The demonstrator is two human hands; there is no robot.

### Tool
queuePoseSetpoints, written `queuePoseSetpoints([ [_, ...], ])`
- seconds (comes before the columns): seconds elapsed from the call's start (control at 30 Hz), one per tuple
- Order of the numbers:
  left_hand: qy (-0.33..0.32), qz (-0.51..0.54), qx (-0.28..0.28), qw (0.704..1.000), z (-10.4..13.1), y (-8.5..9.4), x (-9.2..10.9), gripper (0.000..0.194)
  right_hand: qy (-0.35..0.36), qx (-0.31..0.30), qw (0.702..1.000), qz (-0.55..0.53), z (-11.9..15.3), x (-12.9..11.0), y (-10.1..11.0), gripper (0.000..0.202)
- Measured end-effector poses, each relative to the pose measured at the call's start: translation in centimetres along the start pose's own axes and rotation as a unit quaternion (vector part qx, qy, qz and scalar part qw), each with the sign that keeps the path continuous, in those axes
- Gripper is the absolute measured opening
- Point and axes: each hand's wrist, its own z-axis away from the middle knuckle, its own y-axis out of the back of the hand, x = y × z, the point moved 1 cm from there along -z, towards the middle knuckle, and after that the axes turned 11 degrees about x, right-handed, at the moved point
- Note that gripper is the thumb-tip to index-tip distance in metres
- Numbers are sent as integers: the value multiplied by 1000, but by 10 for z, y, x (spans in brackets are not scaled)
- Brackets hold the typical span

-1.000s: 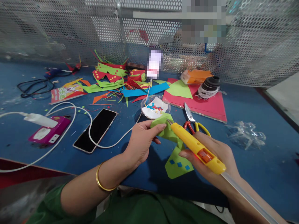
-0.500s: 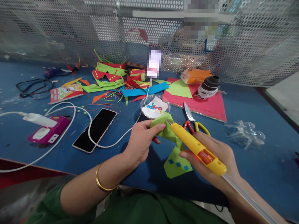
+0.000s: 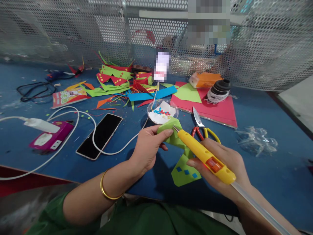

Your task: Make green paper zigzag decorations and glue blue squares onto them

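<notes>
Head view: over a blue table (image 3: 274,186), the left hand (image 3: 146,150) pinches the upper part of a folded green paper piece (image 3: 183,179) between thumb and fingers, in the near centre. Three blue diamonds dot the paper's lower, nearer part. The right hand (image 3: 228,160), its fingers curled closed, grips a yellow tool (image 3: 200,148) with a metal tip that points at the paper beside the left thumb; whether it touches is hard to tell. Just beyond the paper is a clear bowl (image 3: 177,115) holding white paper and small coloured bits. Scissors (image 3: 198,121) with red and yellow handles lie just beyond the right hand. Left of the hands, a white cable (image 3: 124,148) crosses a dark phone (image 3: 99,137). At the far left of centre are red and green paper masks (image 3: 111,79); at the far right, a red sheet (image 3: 215,114).
</notes>
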Motion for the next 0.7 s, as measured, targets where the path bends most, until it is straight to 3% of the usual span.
queuePoseSetpoints([
  [0.33,3,0,2,1000,1,-1,0,13,-54,21,998,-6,4,-1,0,26],
  [0.6,2,-2,10,1000,-1,0,0,14,-24,-1,999,-35,-2,-1,1,28],
  [0.7,5,-9,13,1000,0,-1,1,15,-41,22,996,-75,0,-1,3,29],
])
